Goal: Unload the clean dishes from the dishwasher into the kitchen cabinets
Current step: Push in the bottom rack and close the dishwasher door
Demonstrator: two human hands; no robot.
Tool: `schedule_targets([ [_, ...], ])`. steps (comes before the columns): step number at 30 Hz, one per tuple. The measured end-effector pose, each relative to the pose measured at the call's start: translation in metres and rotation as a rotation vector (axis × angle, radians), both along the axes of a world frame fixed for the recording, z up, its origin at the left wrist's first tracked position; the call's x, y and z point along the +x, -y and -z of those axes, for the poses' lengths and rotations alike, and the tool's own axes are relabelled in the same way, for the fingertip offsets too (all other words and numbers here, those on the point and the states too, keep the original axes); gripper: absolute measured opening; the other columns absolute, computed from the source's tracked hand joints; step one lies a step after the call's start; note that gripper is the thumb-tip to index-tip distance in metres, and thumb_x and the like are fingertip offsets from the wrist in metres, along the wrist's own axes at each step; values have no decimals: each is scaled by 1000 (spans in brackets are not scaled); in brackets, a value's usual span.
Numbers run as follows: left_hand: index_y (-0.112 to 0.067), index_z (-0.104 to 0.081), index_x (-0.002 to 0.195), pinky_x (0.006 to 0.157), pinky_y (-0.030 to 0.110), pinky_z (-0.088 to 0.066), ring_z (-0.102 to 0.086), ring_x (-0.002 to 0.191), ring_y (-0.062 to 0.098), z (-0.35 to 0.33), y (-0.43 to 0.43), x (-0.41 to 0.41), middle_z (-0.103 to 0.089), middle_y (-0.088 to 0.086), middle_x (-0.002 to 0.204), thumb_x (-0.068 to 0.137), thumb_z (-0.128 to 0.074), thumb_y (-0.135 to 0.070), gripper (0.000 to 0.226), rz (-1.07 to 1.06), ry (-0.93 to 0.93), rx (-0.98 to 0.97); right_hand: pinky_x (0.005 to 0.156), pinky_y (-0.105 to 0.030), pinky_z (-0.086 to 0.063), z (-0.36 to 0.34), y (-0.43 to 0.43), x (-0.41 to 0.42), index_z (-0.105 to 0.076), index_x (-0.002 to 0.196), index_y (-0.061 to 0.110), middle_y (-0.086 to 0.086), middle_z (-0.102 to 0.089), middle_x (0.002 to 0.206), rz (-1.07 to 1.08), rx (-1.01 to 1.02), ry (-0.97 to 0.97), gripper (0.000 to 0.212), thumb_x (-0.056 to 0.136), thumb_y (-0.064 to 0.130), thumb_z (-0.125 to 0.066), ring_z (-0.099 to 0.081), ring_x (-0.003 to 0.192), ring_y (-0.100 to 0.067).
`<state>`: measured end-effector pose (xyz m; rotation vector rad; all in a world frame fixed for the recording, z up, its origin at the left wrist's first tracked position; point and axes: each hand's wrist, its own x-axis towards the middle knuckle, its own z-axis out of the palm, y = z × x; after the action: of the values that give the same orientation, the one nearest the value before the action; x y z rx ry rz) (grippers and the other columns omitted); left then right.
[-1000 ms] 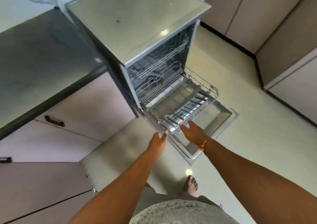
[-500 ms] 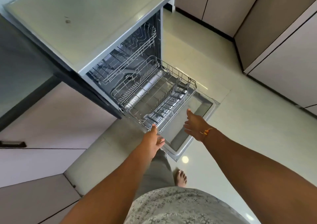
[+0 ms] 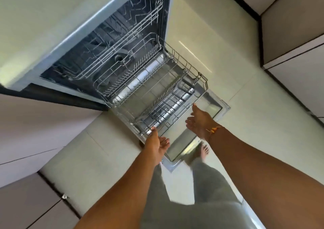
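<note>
Pale floor [image 3: 228, 74], cabinets [image 3: 298, 27] around. Dishwasher [image 3: 52, 27] open, door [image 3: 221, 106] down, rack [image 3: 186, 65] pulled out over it, no dishes visible. Left hand [image 3: 155, 144] relaxed, fingertip [image 3: 154, 128] touching rack's front rim; right hand [image 3: 199, 122] spread, empty, just beside it. Unloading looks done; rack and door seem left to shut.

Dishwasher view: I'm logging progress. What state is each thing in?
Dishwasher door: open, folded flat.
Lower rack: pulled out, no dishes visible.
Upper rack: pushed in.
Left hand: open, touching lower rack's front rim.
Right hand: open, beside that rim.
Cabinet doors: shut.
</note>
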<state>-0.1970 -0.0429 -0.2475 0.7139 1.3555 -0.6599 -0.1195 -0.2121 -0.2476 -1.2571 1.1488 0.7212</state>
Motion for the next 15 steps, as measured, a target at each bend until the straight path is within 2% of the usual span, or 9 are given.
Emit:
schedule_targets([
  [3, 0, -54, 111, 86, 38, -54, -59, 75, 26, 43, 21, 14, -57, 18, 85, 94, -54, -48, 51, -162, -46, -32, 77, -30, -52, 55, 15, 25, -47, 139, 7, -6, -52, 78, -4, -24, -42, 62, 96, 53, -53, -51, 69, -17],
  [5, -2, -54, 113, 87, 40, -56, -61, 78, 27, 79, 38, 26, -59, 20, 90, 93, -56, -50, 52, -270, -80, -24, 77, -29, -51, 95, 26, 47, -51, 135, 10, -4, -50, 79, -52, -64, -53, 59, 96, 55, -51, -51, 70, -16],
  [6, -4, -53, 114, 87, 41, -57, -63, 83, 27, 95, 45, 29, -61, 20, 94, 91, -57, -52, 53, -299, -105, -20, 80, -30, -51, 113, 30, 55, -52, 134, 12, -5, -53, 84, -97, -89, -62, 59, 96, 57, -48, -53, 74, -17],
  [8, -9, -52, 120, 80, 39, -59, -67, 93, 27, 122, 54, 38, -67, 20, 103, 92, -56, -54, 53, -301, -121, -24, 86, -32, -51, 136, 34, 73, -45, 144, 10, -7, -58, 107, -186, -114, -90, 69, 97, 61, -44, -57, 89, -21],
  [9, -12, -51, 127, 78, 38, -59, -67, 100, 28, 135, 59, 40, -68, 20, 110, 93, -55, -54, 54, -301, -138, -29, 84, -33, -51, 149, 39, 79, -42, 146, 11, -6, -58, 116, -227, -130, -106, 72, 96, 62, -42, -59, 94, -23],
  [10, -13, -49, 134, 80, 39, -59, -66, 106, 29, 142, 61, 44, -65, 21, 118, 94, -53, -54, 57, -313, -153, -28, 83, -34, -52, 158, 40, 85, -40, 147, 12, -7, -58, 124, -247, -138, -115, 73, 96, 64, -41, -62, 100, -26],
  [12, -15, -42, 142, 91, 41, -55, -61, 114, 30, 163, 70, 55, -55, 19, 135, 96, -51, -51, 60, -384, -143, 3, 99, -41, -51, 178, 42, 94, -38, 148, 12, -14, -51, 143, -254, -110, -115, 72, 96, 62, -43, -57, 122, -35],
  [13, -14, -41, 143, 96, 41, -52, -59, 118, 30, 168, 73, 62, -51, 18, 140, 97, -52, -46, 57, -411, -113, 36, 105, -45, -47, 186, 42, 97, -40, 147, 9, -17, -49, 144, -276, -110, -107, 71, 97, 60, -45, -54, 126, -37],
  [15, -12, -43, 141, 106, 42, -45, -51, 129, 29, 173, 80, 74, -44, 15, 148, 100, -51, -30, 46, -394, -73, 117, 104, -48, -48, 201, 40, 102, -45, 141, 3, -23, -56, 131, -362, -160, -89, 71, 96, 56, -51, -58, 119, -37],
])
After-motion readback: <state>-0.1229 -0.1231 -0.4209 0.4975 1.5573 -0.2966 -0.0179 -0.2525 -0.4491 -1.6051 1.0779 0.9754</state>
